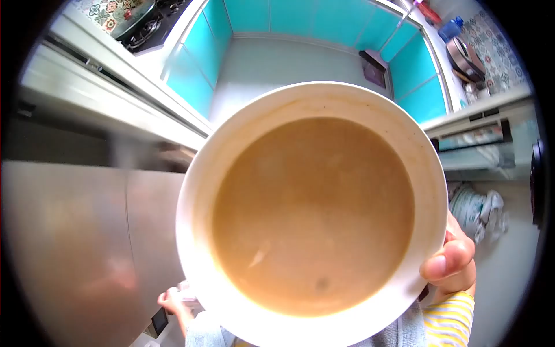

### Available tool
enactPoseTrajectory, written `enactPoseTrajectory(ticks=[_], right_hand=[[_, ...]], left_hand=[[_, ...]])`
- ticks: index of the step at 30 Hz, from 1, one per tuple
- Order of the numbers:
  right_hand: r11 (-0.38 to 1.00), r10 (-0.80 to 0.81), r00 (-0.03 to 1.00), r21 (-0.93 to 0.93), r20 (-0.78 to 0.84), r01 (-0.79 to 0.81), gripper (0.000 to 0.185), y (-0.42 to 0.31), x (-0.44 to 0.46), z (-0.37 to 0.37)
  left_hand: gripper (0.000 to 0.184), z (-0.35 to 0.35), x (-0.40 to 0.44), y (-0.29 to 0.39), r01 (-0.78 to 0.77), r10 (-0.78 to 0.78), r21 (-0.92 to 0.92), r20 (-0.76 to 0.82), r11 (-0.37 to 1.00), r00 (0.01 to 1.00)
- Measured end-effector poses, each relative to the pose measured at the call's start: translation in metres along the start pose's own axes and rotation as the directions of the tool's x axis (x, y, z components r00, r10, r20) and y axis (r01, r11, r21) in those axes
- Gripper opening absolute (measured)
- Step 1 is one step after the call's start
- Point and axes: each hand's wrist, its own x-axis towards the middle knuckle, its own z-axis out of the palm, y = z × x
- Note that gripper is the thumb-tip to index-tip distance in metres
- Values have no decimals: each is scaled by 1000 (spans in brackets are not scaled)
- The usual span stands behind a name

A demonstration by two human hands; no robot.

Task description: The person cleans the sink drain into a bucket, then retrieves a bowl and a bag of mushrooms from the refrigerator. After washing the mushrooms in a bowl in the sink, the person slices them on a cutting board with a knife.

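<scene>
A large white bowl point(193, 225) of cloudy brown liquid point(315, 214) fills the middle of the head view, close to the camera. My right hand point(454, 260) grips its lower right side, with the thumb on the rim and the other fingers mostly hidden beneath. A small pale fleck floats in the liquid, and a dark round spot shows near the bottom edge. Lower down on the left, my left hand point(171, 302) hangs beside the bowl, fingers curled around something whitish, partly covered by the bowl. What that is cannot be made out.
Sliding-door framing point(139, 95) borders a kitchen with turquoise cabinets point(300, 17). A pan point(136, 20) is on the stove at upper left. A dustpan point(374, 72) stands on the floor. A large metallic panel point(63, 243) is at left; a blue bottle point(451, 29) is upper right.
</scene>
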Motion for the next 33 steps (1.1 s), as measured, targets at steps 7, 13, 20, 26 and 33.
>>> enactPoseTrajectory(ticks=[7, 13, 20, 26, 33], right_hand=[[998, -9, 985, -62, -171, -1, 90, -82, 87, -39], [984, 95, 886, -89, -455, -151, 88, -139, 174, -69], [978, 119, 912, -110, -393, -175, 88, -210, 290, -122], [994, 59, 980, 105, -188, -40, 72, -249, 392, -208], [996, 46, 984, 86, -170, -32, 64, -310, 515, -328]], left_hand=[[29, 14, 17, 48, 127, -120, 96, -68, 987, 990], [28, 42, -5, 81, 287, -277, 170, -81, 943, 958], [26, 169, -33, 208, 341, -397, 204, 409, 918, 822], [24, 281, 2, 429, 255, 110, -289, 831, 923, 546], [50, 266, 45, 771, 119, 559, -683, 674, 721, 484]])
